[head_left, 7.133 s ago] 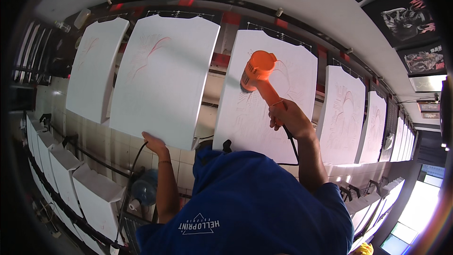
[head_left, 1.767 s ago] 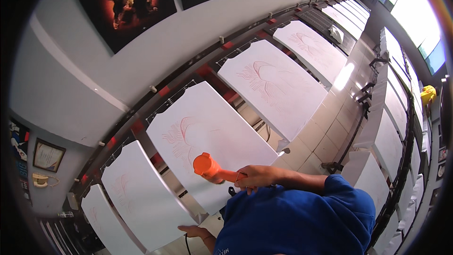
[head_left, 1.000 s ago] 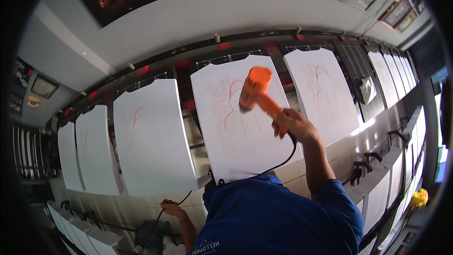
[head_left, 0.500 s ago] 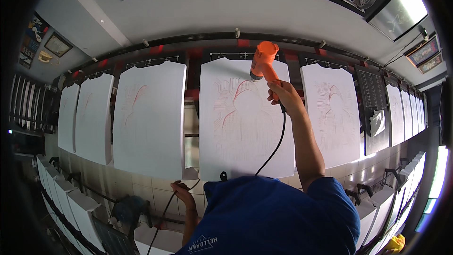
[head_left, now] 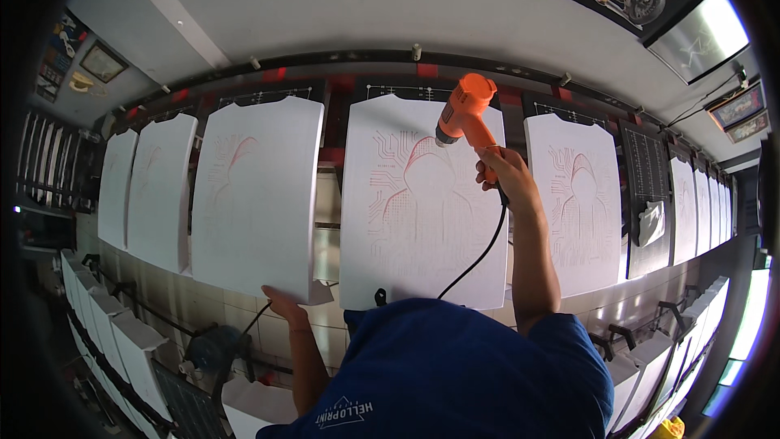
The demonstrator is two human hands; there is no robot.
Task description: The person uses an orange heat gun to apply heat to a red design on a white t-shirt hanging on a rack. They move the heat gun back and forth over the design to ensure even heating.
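Note:
My right hand (head_left: 505, 172) grips the handle of an orange heat gun (head_left: 469, 110). Its dark nozzle points down and left over the upper part of a white shirt panel (head_left: 479, 264), held above the cloth. Fine red and grey lines on this panel make a hooded figure with circuit-like traces. From the handle a black cord (head_left: 485, 254) curves down toward my body. At the lower edge of the neighbouring white panel (head_left: 268, 236), my left hand (head_left: 283, 306) is closed on a stretch of black cord that trails down and left; its fingertips are partly hidden.
More printed white panels (head_left: 573, 219) lie on boards to both sides in a long row. A bare dark board (head_left: 646, 154) carries a small crumpled white piece (head_left: 651, 223). A dark rail (head_left: 325, 57) runs behind. Other white-covered boards (head_left: 134, 333) stand at the lower left and right.
The heat gun and my right hand have shifted slightly right and down. My left hand has moved left and up to the left panel's lower edge. The view has shifted slightly.

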